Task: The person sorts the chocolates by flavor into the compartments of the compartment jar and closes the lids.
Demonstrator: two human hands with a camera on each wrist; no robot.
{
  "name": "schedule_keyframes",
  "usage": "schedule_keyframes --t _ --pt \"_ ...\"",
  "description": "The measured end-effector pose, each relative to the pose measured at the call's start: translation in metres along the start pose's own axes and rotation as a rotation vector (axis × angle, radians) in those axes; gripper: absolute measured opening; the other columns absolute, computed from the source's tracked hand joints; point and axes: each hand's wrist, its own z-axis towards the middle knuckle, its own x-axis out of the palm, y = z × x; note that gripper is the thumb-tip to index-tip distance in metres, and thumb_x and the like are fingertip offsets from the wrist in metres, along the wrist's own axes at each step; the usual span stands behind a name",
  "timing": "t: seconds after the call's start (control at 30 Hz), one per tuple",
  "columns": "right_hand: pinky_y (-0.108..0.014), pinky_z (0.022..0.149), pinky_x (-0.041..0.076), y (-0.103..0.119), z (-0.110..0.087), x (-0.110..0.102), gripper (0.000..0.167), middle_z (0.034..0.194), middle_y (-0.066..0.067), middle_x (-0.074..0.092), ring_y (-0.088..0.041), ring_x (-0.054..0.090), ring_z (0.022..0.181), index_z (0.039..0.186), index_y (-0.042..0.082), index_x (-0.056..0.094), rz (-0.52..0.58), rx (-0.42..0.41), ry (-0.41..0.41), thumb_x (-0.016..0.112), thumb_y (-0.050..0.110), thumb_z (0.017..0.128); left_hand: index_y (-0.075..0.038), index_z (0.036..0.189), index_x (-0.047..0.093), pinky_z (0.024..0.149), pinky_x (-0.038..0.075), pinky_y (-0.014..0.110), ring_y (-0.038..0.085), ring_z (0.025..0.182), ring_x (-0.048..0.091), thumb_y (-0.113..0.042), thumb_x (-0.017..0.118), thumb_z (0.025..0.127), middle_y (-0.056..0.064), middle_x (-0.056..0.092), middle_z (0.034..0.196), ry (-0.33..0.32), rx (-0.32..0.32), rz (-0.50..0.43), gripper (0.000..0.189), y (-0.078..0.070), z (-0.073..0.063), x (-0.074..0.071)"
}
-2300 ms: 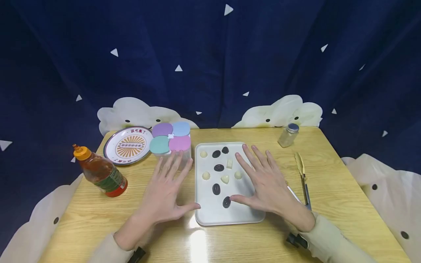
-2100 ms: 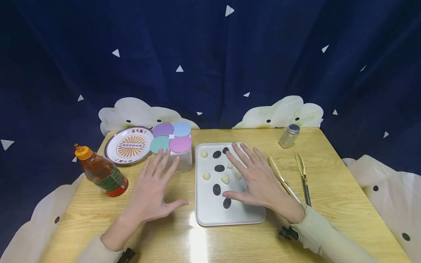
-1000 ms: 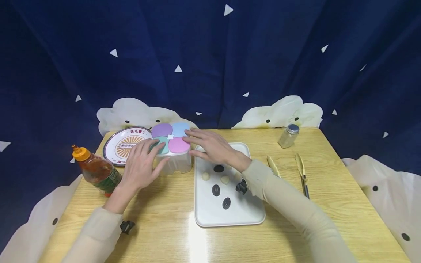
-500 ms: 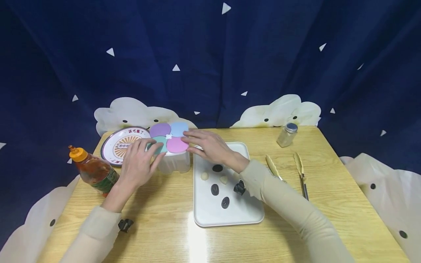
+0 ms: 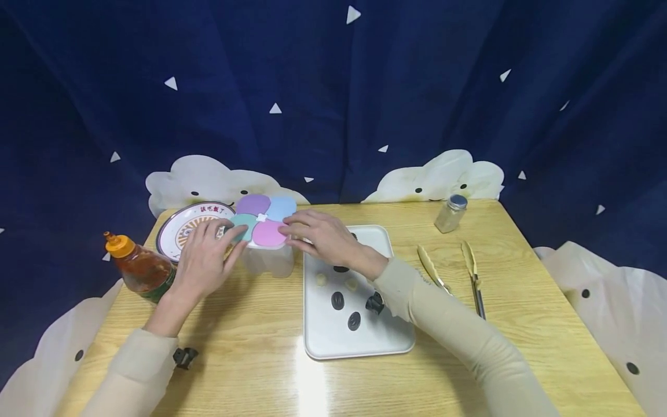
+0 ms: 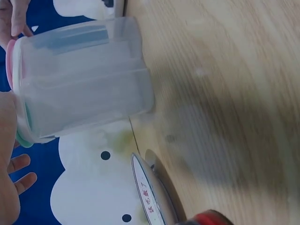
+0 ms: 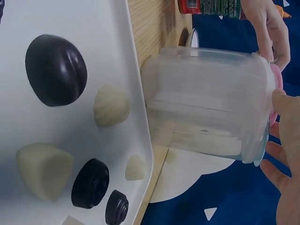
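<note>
A clear plastic storage container [image 5: 271,262] stands at the back, left of the tray; its lid has purple, blue, teal and pink petals. My left hand [image 5: 204,255] grips the lid's left side by the teal petal [image 5: 242,223], thumb at the front. Across from it, my right hand [image 5: 325,237] holds the lid's right side near the pink petal [image 5: 268,233] and the blue petal. In the right wrist view, fingers and thumb bend over the lid rim of the container [image 7: 201,103]. Its walls look frosted in the left wrist view.
Under my right forearm lies a white tray [image 5: 333,344] with several dark and cream chocolates. A printed plate [image 5: 167,231] and a sauce bottle [image 5: 143,272] stand at left, close to my left hand. Tongs [image 5: 471,272] and a grey-capped jar [image 5: 450,214] are at right.
Both hands have moved from above the table and tray to the container's lid and taken hold of it. Since half a second ago, hands and container have shifted slightly left.
</note>
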Motion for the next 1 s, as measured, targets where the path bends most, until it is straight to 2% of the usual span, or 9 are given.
schedule_keyframes --t 0.3,0.4,0.5,0.6,0.67,0.83,1.0 --pt "-0.030 0.105 0.054 0.012 0.001 0.004 0.030 0.126 0.000 0.076 -0.018 0.068 0.121 0.128 0.020 0.076 -0.052 -0.082 -0.043 0.070 0.032 0.102 -0.012 0.129 0.070 0.098 0.049 0.059 0.045 0.115 0.058 -0.019 0.070 0.099 0.020 0.065 0.128 -0.001 0.010 -0.012 0.031 0.010 0.000 0.000" --pt "-0.031 0.105 0.054 0.013 0.001 0.004 0.030 0.125 0.000 0.075 -0.018 0.068 0.120 0.127 0.020 0.076 -0.053 -0.091 -0.049 0.070 0.033 0.101 -0.011 0.128 0.070 0.100 0.048 0.059 0.044 0.117 0.058 -0.018 0.071 0.098 0.020 0.065 0.129 0.003 0.019 -0.032 0.031 0.011 0.000 -0.001" --pt "-0.032 0.105 0.054 0.011 0.002 0.004 0.030 0.126 0.000 0.075 -0.019 0.067 0.121 0.127 0.019 0.076 -0.029 -0.071 -0.041 0.071 0.032 0.101 -0.010 0.126 0.071 0.103 0.046 0.059 0.043 0.120 0.057 -0.020 0.072 0.097 0.018 0.066 0.128 0.016 0.044 -0.056 0.032 0.011 0.001 -0.002" --pt "-0.033 0.108 0.053 0.008 0.003 0.003 0.031 0.127 -0.001 0.074 -0.019 0.067 0.123 0.127 0.017 0.076 -0.008 -0.051 -0.032 0.071 0.033 0.100 -0.010 0.126 0.071 0.106 0.045 0.058 0.041 0.122 0.058 -0.024 0.074 0.094 0.016 0.067 0.127 0.029 0.098 -0.086 0.035 0.009 0.003 -0.004" --pt "-0.033 0.111 0.052 0.005 0.005 0.003 0.033 0.128 -0.001 0.074 -0.020 0.066 0.124 0.128 0.017 0.075 0.000 -0.045 -0.025 0.071 0.034 0.100 -0.010 0.125 0.072 0.106 0.046 0.057 0.040 0.121 0.059 -0.035 0.069 0.100 0.016 0.068 0.126 0.017 0.141 -0.111 0.036 0.007 0.004 -0.003" --pt "-0.035 0.117 0.048 0.003 0.012 0.003 0.041 0.134 -0.001 0.073 -0.021 0.062 0.131 0.133 0.018 0.073 -0.006 -0.043 0.045 0.071 0.041 0.099 -0.008 0.123 0.072 0.103 0.050 0.055 0.038 0.119 0.062 -0.060 0.050 0.106 0.016 0.069 0.124 -0.017 0.205 -0.137 0.059 0.004 0.006 0.002" --pt "-0.035 0.120 0.044 0.003 0.016 0.006 0.044 0.137 0.001 0.071 -0.021 0.061 0.133 0.137 0.020 0.070 -0.027 -0.058 0.077 0.068 0.043 0.100 -0.008 0.121 0.071 0.102 0.051 0.055 0.038 0.117 0.063 -0.059 0.042 0.108 0.015 0.070 0.124 -0.018 0.217 -0.104 0.060 0.004 0.008 0.005"
